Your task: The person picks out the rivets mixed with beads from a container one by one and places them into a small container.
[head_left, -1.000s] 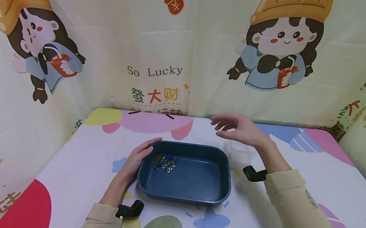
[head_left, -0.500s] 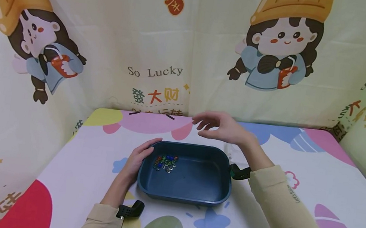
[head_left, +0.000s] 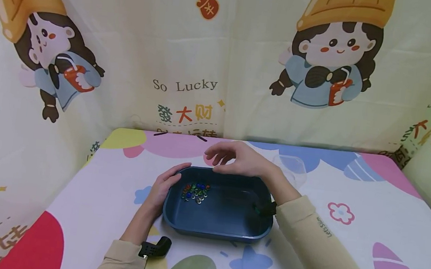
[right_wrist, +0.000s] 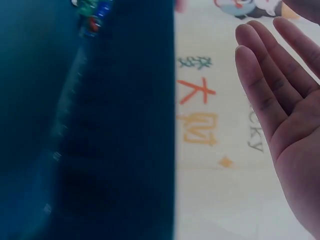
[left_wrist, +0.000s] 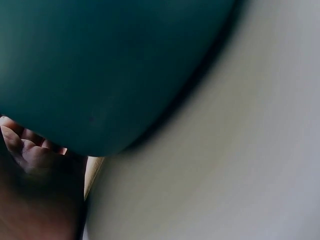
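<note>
A dark blue rectangular basin (head_left: 222,217) with rounded corners sits on the table in the head view. Small shiny glass marbles (head_left: 195,191), red, green, blue and clear, lie clustered in its left part. My left hand (head_left: 160,190) holds the basin's left end, thumb at the rim and fingers along the outside; the left wrist view shows the basin's wall (left_wrist: 115,75) very near. Over the basin's far rim hovers my right hand (head_left: 240,158), fingers loosely bent. Nothing sits in that palm (right_wrist: 300,130) in the right wrist view.
A clear plastic container (head_left: 293,168) stands behind the basin's right end, partly hidden by the right forearm. The table (head_left: 306,251) has a colourful printed cover. A cartoon-printed cloth (head_left: 242,111) hangs along the table's far edge.
My right hand has moved left and slightly nearer, from above the clear container to over the basin's far rim. The left hand, basin and marbles stay put.
</note>
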Demonstrator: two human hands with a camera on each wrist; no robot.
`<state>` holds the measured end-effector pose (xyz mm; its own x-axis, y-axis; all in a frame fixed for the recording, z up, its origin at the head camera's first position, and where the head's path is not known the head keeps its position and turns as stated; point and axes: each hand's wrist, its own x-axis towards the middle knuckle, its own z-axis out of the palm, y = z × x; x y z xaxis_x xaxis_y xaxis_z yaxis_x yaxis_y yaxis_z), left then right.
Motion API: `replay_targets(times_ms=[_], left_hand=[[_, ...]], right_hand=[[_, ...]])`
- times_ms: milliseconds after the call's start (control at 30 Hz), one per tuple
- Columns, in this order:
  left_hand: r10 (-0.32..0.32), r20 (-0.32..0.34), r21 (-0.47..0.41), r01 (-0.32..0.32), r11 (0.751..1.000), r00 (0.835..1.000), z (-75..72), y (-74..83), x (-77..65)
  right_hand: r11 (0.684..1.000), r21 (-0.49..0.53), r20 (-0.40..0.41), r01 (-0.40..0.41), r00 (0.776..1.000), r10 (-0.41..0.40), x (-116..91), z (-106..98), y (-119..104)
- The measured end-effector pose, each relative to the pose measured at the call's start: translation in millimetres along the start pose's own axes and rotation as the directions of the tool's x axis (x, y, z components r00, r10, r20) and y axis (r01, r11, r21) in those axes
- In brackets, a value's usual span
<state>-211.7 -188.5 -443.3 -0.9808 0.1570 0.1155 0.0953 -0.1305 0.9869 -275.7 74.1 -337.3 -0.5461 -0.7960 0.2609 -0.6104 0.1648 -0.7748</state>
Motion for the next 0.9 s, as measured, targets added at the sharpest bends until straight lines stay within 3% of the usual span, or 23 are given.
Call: replay_targets(times_ms=[300, 533, 900], left_hand=[[0.002, 0.016, 0.016, -0.003, 1.000, 1.000, -0.2, -2.3, 0.6], [-0.001, 0.011, 0.006, 0.001, 1.000, 1.000, -0.5, 0.6, 1.6], [-0.023, 0.025, -0.009, 0.024, 1.000, 0.999, -1.2, 0.4, 1.2]], right_hand=[[1.000, 0.018, 0.080, 0.002, 0.997, -0.004, 3, 21, 21], [0.999, 0.026, 0.112, 0.024, 0.993, -0.027, 5, 24, 21], [0.999, 0.029, 0.172, -0.015, 0.985, 0.010, 6, 33, 28]])
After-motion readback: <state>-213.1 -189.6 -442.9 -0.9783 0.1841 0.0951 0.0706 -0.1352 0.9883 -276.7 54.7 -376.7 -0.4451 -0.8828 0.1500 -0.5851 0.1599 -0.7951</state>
